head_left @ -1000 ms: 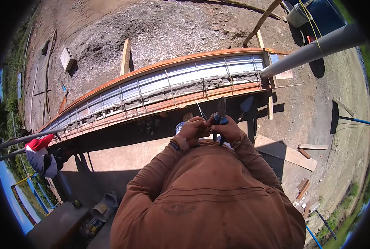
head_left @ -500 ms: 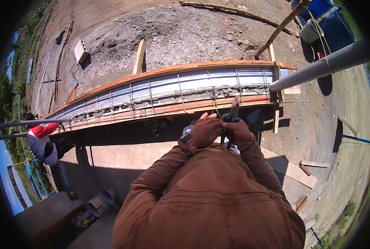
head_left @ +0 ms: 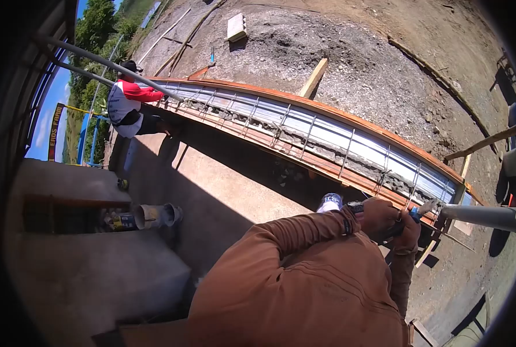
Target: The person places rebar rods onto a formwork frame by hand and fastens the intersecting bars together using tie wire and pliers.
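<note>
Both my hands are close together in front of my chest, at the lower right of the head view. My right hand (head_left: 407, 232) is closed round blue-handled pliers (head_left: 424, 209), whose jaws point up and right toward the beam form. Beside it my left hand (head_left: 379, 215) is closed, with fingers curled; what it grips is too small to make out. Just beyond them runs the long wooden form (head_left: 350, 168), lined with metal sheet, with rebar stirrups (head_left: 309, 137) and rough concrete inside.
A co-worker (head_left: 128, 104) in a red and white shirt crouches at the form's far left end. A grey pipe (head_left: 486, 217) crosses at the right. Buckets (head_left: 148, 216) lie at lower left. A wooden stake (head_left: 314, 78) and concrete block (head_left: 236, 28) are beyond the form.
The view has swung left, so the form now slopes down to the right. My hands and the pliers appear farther right in the view, nearer the form's right end.
</note>
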{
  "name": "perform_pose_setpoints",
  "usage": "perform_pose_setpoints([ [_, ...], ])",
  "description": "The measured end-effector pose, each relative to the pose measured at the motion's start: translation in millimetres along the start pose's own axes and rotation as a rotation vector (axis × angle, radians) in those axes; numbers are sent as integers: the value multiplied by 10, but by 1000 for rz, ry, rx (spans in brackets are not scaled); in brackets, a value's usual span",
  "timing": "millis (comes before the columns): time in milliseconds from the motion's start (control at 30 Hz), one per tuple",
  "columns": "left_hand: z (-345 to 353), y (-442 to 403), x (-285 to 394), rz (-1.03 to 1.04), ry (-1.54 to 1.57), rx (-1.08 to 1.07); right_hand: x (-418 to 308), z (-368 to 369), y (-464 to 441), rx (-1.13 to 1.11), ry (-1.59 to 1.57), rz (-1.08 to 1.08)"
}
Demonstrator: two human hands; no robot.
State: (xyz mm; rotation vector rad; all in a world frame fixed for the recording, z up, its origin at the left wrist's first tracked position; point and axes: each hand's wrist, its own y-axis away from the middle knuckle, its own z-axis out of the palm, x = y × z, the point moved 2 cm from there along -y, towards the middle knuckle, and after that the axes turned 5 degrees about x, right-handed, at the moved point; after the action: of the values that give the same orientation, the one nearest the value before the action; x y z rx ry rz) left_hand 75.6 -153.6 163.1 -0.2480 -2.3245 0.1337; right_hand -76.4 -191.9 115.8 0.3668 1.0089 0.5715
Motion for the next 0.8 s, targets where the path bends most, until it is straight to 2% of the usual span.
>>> perform_pose_setpoints([
  [33,-31,-9,-42,0,-14,19,-13,-17,-2,16,4,-22],
  [100,-1,-36,-70,-79,40,-146,-82,-46,-9,43,13,-56],
  [133,-69,-43,-44,-111,-24,-236,-84,-75,11,97,11,36],
  [167,-49,4,-105,-103,-19,-237,-79,-118,33,153,6,128],
  [233,29,162,-416,-154,270,134,6,-279,-18,157,49,141],
  [300,19,254,-681,-278,528,289,28,-390,59,-36,-146,280],
  [333,-209,233,-632,-520,630,127,-35,-284,215,-41,-177,337],
  [367,-141,276,-753,-693,909,178,-35,-241,302,-78,-198,331],
  [433,-143,292,-956,-861,1265,161,-80,-152,405,-118,-79,318],
  [467,-273,248,-877,-922,1309,178,-93,-110,412,-158,-24,322],
  [533,-302,211,-918,-863,1440,230,-68,-31,425,-206,164,233],
  [667,-279,93,-1058,-707,1202,229,-176,278,536,-273,274,258],
  [733,-321,0,-911,-558,1315,171,-160,316,515,-395,476,170],
  [800,-381,-118,-742,-540,1374,195,-154,273,494,-363,540,125],
])
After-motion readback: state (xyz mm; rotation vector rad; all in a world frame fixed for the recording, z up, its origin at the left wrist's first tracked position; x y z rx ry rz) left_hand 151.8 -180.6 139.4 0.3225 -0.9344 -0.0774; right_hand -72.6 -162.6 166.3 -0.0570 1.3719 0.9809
